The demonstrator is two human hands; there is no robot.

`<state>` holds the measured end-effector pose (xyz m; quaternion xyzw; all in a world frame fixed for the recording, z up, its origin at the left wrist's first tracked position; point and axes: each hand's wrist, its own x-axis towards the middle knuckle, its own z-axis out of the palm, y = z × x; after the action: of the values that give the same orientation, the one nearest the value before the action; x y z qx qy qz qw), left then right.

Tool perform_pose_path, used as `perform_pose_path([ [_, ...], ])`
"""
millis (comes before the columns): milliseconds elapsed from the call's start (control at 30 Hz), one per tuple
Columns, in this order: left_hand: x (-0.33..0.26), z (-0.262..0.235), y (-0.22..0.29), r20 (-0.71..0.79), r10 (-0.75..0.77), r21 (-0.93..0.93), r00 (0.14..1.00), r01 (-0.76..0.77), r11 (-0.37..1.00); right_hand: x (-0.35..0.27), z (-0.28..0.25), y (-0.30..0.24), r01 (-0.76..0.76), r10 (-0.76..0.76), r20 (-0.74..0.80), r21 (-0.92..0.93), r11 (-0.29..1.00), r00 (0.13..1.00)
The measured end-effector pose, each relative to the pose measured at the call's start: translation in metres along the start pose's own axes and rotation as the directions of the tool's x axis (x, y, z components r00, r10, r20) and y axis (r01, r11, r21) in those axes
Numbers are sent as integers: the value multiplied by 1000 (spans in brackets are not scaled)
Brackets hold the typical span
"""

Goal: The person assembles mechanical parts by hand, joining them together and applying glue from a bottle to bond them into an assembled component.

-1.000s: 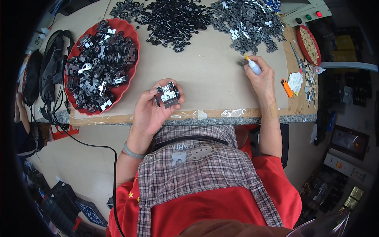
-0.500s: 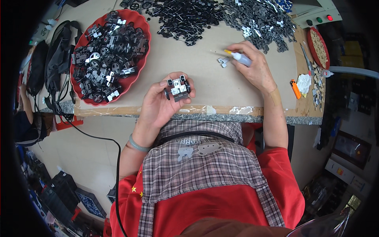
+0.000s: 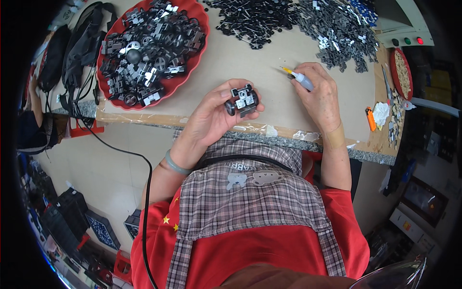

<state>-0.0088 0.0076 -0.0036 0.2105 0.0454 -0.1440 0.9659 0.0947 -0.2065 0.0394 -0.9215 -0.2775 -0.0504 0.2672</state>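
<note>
My left hand (image 3: 211, 113) is closed around a small toy car chassis (image 3: 245, 100), grey and black with black wheels, held above the table's front edge. My right hand (image 3: 320, 96) grips a small glue bottle (image 3: 304, 82), its yellow nozzle pointing to the far left. Next to that nozzle a small dark part (image 3: 291, 76) shows; whether my fingers hold it or it lies on the table, I cannot tell. To the left of my hands a red scalloped basin (image 3: 204, 45) is heaped with similar wheeled chassis (image 3: 149, 58).
Black axle-like pieces (image 3: 255, 21) and small grey parts (image 3: 339, 36) lie in piles at the back. On the right are an orange cutter (image 3: 370, 119), crumpled white tissue (image 3: 381, 113), a red dish (image 3: 395, 72) and a machine with lit buttons (image 3: 407, 41). A black cable (image 3: 122, 153) hangs at left.
The whole view has shifted and turned slightly. My left hand has tilted the chassis a little. My right hand and the glue bottle have come over the spot where a small grey part lay.
</note>
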Motion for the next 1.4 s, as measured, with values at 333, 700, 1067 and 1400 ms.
perform_pose_path([
  [333,0,9,1,-2,2,104,1000,-2,995,-9,11,-20,-50,-86,110,855,516,990],
  [700,1,14,-3,-46,-5,169,999,12,986,-12,29,-26,49,-178,54,847,529,982],
  [1067,2,9,-4,-43,-13,175,999,20,984,-10,23,-31,94,-208,67,728,679,976],
  [1400,1,7,-4,-55,2,202,998,9,979,-22,19,-29,217,-281,27,566,795,959],
])
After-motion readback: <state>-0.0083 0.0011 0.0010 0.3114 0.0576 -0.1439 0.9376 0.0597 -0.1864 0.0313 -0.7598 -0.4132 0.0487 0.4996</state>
